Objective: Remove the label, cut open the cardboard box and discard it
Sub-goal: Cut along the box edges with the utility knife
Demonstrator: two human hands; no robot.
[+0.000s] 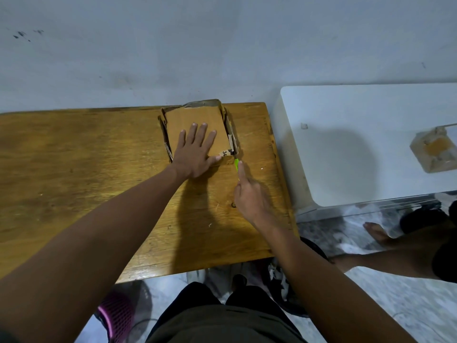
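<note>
Brown cardboard is what the eye lands on: the box (197, 129) lies squashed flat on the wooden table (74, 169), toward the far edge at about one o'clock from the table's middle, its back against the grey wall (173, 45).

The left hand (196, 152) is spread open on top of the box, palm down, fingers fanned toward twelve o'clock. It grips nothing and only presses the cardboard still. A small pale scrap printed with "34" shows at the thumb tip, at the box's near right corner. It may be a remnant of the label, but I cannot say for sure.

The right hand (249, 196) comes in from five o'clock, closed round a green cutter (236, 165) with the forefinger laid along it. The tip points at that same near right corner. Whether the blade is touching the cardboard is too small to tell.

As for progress, I would judge the work well on. The box's side walls look ragged and splayed along the right and far edges, which suggests some cutting is done. No whole label is visible on the top face. Finishing the cut at this corner and throwing the box away seem to be what is left. I see no bin that I could name.

At three o'clock stands a white appliance (371, 144).
</note>
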